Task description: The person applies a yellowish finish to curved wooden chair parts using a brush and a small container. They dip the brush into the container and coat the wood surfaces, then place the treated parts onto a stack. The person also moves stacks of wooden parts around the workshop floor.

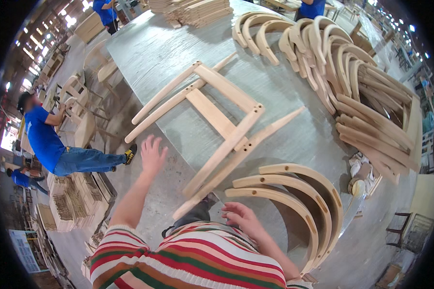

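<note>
An unfinished wooden chair frame (217,120) lies flat on the grey worktable (154,53), its legs reaching past the table's near edge. My left hand (151,153) hovers with fingers spread beside the frame's left legs, over the floor, touching nothing. Close to my striped shirt, my right hand (242,217) rests near the table edge, fingers loosely apart and empty. It is just left of three curved wooden backrest pieces (294,192) and beside the frame's nearest leg tip.
Several curved wooden arm pieces (332,53) and straight legs (376,135) are piled along the table's right side. Stacked flat parts (193,12) lie at the far end. A person in blue (53,144) bends over chair frames on the left. Woven seat panels (72,202) are stacked on the floor.
</note>
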Motion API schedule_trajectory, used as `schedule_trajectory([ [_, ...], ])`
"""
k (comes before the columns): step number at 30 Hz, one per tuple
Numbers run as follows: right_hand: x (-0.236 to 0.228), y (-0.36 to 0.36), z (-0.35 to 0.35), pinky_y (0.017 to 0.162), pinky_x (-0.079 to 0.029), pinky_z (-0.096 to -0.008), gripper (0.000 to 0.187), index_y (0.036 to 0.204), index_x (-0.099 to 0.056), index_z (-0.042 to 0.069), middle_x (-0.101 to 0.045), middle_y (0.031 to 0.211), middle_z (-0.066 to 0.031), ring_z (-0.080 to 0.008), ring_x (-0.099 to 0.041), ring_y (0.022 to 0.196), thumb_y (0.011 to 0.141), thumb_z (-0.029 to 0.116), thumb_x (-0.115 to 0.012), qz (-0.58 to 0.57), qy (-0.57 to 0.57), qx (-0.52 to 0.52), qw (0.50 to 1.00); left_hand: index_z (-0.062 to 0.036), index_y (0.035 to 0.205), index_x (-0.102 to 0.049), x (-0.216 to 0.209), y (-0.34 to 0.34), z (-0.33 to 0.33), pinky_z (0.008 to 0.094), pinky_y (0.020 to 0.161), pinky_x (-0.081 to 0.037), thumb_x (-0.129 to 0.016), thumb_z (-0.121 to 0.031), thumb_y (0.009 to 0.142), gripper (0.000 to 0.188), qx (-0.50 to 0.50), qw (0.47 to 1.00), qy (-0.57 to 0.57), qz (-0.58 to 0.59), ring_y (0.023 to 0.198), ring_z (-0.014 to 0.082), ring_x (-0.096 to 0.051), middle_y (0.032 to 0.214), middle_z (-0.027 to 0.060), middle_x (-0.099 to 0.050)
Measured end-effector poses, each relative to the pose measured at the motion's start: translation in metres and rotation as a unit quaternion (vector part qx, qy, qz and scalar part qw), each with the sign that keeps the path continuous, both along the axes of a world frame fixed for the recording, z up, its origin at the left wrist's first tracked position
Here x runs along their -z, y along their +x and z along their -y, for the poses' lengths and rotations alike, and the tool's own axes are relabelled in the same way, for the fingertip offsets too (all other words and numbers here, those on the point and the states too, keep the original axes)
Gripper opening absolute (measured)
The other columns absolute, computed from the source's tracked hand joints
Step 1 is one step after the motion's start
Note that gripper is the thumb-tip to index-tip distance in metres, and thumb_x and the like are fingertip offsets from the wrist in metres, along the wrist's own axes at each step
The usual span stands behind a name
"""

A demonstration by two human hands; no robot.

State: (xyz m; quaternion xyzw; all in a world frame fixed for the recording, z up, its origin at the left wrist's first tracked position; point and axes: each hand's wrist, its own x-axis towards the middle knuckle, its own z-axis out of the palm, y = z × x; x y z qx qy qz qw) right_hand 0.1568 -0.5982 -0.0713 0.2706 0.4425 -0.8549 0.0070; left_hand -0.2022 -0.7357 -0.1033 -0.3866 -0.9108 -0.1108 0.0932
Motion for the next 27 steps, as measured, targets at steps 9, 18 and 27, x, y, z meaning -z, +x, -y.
schedule_trajectory([
  [9,0.041,-0.091,0.079,0.084,-0.046,-0.0392,0.073,0.142,-0.014,0.015,-0.038,0.134,-0.0116,-0.0231,-0.047,0.112,0.082,0.006,-0.055,0.150,-0.023,0.186,0.971,-0.0168,0.126,-0.043,0.015,-0.205,-0.010,0.0489,0.092,-0.036,-0.058,-0.035,0.082,0.050,-0.073,0.981,0.047,0.175,0.116,0.0328,-0.037,0.128,0.0118,-0.040],
  [18,0.050,-0.158,0.102,0.063,-0.055,-0.0344,0.101,0.141,0.017,0.024,-0.046,0.116,-0.0201,-0.0247,-0.058,0.089,0.077,-0.002,-0.058,0.081,0.027,0.285,0.955,-0.0051,0.116,-0.047,0.012,-0.188,0.000,0.0446,0.087,-0.039,-0.061,-0.026,0.080,0.044,0.069,0.991,0.111,-0.028,0.101,0.0361,-0.045,0.108,0.0169,-0.049],
  [27,0.078,-0.172,0.099,0.068,-0.056,-0.0407,0.104,0.139,0.021,0.029,-0.037,0.127,-0.0187,-0.0288,-0.053,0.104,0.078,-0.004,-0.056,0.035,0.084,0.254,0.963,-0.0052,0.117,-0.044,0.001,0.058,0.123,0.0435,0.080,-0.045,-0.059,-0.043,0.082,0.053,0.204,0.824,-0.040,0.527,0.096,0.0342,-0.056,0.099,0.0203,-0.058],
])
